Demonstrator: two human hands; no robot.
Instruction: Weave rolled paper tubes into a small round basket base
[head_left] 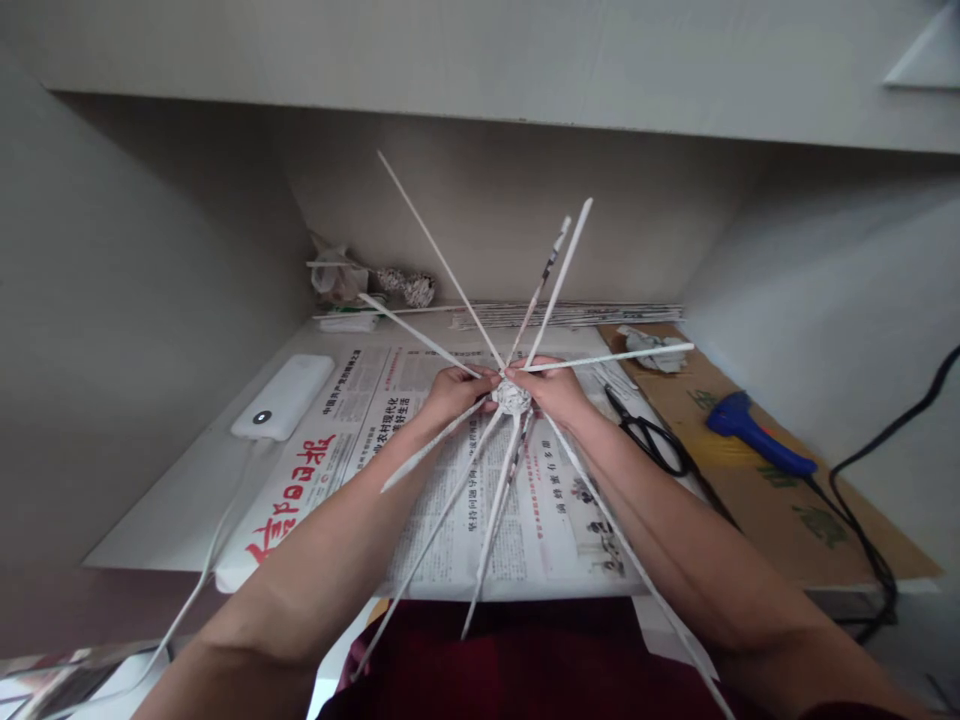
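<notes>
Left fingers (489,381), right fingers (519,377) on woven hub (514,398)

Left hand (456,392) and right hand (556,390) grip a spoked paper weave (514,398).

Dark maroon garment (487,665) (reddish in patches), bare forearms (330,540)
</notes>
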